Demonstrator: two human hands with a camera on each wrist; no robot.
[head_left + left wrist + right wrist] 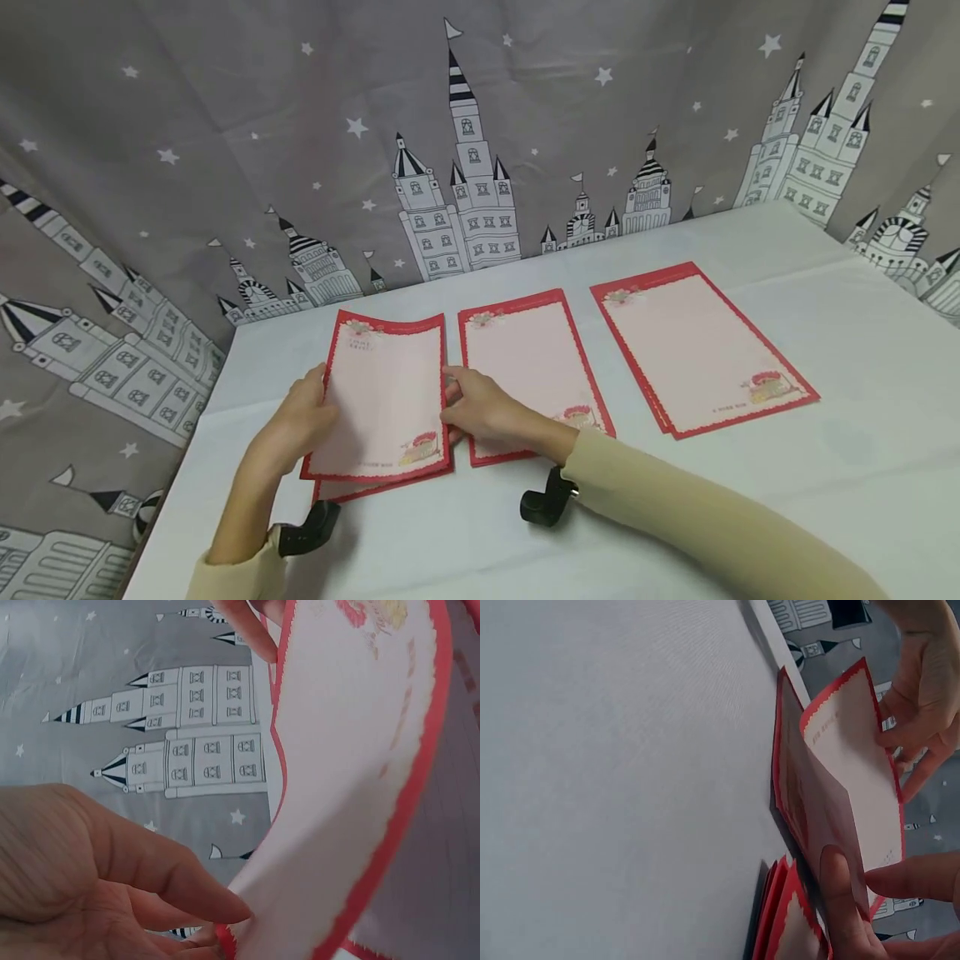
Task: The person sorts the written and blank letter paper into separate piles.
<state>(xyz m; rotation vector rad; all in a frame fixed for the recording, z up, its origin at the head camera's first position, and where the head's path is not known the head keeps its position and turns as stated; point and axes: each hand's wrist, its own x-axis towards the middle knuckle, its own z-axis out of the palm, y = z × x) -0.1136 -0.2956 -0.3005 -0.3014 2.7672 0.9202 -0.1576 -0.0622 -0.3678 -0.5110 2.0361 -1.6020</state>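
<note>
A pink sheet of paper with a red scalloped border [386, 392] is held up slightly over a similar sheet [382, 486] on the table's left part. My left hand [300, 414] pinches its left edge, thumb on the printed face, as the left wrist view also shows [112, 877]. On the opposite edge, my right hand [483, 404] pinches the paper between thumb and fingers. The sheet bows between both hands. Just under my right hand lies a middle stack of matching sheets [525, 350], partly covered by that hand.
Farther right lies another stack of red-bordered sheets [705, 350], slightly fanned at its lower left. A white cloth [675, 517] covers the table. Behind it hangs a grey curtain [300, 150] printed with castles and stars. Black wrist devices [547, 500] sit at both cuffs.
</note>
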